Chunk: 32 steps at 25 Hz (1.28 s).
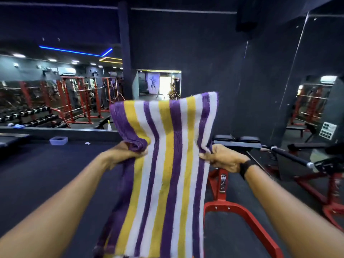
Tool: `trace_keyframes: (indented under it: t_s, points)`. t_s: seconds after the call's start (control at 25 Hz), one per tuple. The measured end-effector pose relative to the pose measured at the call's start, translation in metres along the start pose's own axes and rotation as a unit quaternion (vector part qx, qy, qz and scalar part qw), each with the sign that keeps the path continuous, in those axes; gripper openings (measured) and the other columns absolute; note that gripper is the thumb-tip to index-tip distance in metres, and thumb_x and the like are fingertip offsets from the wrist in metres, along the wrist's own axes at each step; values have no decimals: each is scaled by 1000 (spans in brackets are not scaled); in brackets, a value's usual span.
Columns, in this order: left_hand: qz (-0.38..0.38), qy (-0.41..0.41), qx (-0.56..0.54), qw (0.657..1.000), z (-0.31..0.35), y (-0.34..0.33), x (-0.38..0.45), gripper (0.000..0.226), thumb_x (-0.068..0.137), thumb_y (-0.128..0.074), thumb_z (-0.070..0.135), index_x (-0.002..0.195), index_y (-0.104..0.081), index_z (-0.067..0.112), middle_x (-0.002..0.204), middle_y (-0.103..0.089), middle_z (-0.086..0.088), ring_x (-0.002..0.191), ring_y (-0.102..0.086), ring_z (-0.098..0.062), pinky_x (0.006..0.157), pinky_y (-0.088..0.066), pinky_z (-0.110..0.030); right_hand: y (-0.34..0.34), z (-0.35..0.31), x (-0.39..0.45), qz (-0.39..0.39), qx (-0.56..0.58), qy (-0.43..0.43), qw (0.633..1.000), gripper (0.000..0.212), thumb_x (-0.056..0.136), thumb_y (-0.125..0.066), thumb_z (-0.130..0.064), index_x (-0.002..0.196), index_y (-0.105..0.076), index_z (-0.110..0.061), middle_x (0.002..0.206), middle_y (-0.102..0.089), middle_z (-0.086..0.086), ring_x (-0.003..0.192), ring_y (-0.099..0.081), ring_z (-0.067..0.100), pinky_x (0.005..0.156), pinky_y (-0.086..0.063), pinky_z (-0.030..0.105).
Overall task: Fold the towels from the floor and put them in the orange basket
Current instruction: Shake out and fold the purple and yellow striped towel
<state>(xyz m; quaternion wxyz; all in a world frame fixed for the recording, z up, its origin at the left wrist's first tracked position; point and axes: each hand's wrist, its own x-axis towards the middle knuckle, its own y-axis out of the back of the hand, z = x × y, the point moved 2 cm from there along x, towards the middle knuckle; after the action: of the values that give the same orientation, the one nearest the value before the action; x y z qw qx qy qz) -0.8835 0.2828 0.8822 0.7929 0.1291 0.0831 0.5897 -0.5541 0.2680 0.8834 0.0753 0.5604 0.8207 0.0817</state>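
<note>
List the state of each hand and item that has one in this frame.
striped towel: held up, hanging lengthwise, top part flopped over
left hand: grips towel's left edge
right hand: grips towel's right edge
barbell: resting on the red rack

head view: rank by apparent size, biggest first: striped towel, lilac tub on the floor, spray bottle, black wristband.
1. striped towel, by far the largest, though it is closest to the camera.
2. lilac tub.
3. black wristband and spray bottle look too alike to rank; the wristband is near, the bottle far.
</note>
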Motion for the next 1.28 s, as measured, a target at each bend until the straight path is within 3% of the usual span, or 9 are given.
trace_keyframes:
  t_s: [0.16,0.32,0.44,0.64,0.76,0.84,0.96,1.2,1.28]
  points:
    - [106,104,-209,967,2,10,1,15,88,-62,31,89,-65,17,78,-75,-3,61,-70,-16,57,-55,-27,1,-4,7,87,172,-14,981,24,98,-51,-29,95,-68,-13,59,-65,-3,46,-57,3,39,-44,17]
    - [54,112,-240,963,4,2,-5,36,62,-78,49,74,-72,16,76,-72,-5,64,-67,-21,65,-51,-28,-8,-6,22,75,282,-37,956,25,85,-67,-33,99,-66,-12,72,-70,1,59,-64,10,57,-54,23]
    - [19,78,-182,980,0,-4,-15,74,22,-94,46,87,-77,16,95,-74,-10,79,-72,-19,67,-57,-28,-6,-10,21,82,298,-45,950,26,99,-48,-29,93,-64,-9,70,-72,1,60,-68,10,59,-57,22]
    - [121,43,-223,966,7,8,-9,41,53,-89,21,89,-74,9,85,-74,-12,65,-71,-19,59,-59,-32,-4,-20,16,83,103,22,991,29,92,-60,-16,117,-64,-3,95,-72,8,76,-68,15,68,-56,28]
    - [175,-6,-274,946,14,9,-5,16,74,-74,6,88,-69,11,78,-75,-6,64,-71,-15,56,-57,-27,-5,-28,20,156,176,65,970,13,93,-58,-9,103,-63,-3,75,-73,3,59,-68,9,52,-56,22]
    - [177,-51,-253,950,18,7,-4,21,79,-68,-3,92,-66,12,75,-74,-1,66,-71,-11,57,-56,-23,-4,-33,18,148,211,84,962,9,94,-56,-5,101,-60,-6,70,-72,1,55,-67,7,45,-52,19]
    - [215,-81,-185,955,18,9,-1,24,80,-69,-2,99,-64,11,85,-73,-2,69,-70,-9,59,-55,-20,-4,-31,18,97,125,107,982,33,84,-64,7,112,-61,-9,91,-74,6,79,-72,17,66,-60,30]
    - [303,-99,-150,936,22,13,4,45,77,-75,2,109,-45,12,100,-63,-10,78,-60,-14,72,-52,-27,-2,-28,23,269,152,137,941,33,77,-71,10,98,-51,-7,91,-68,14,73,-68,21,67,-61,34]
    - [262,-100,-158,947,26,14,2,61,72,-78,1,119,-42,16,103,-62,-10,83,-62,-16,74,-55,-30,1,-28,24,296,164,142,930,45,75,-73,9,104,-45,-12,96,-64,15,78,-66,23,71,-60,36]
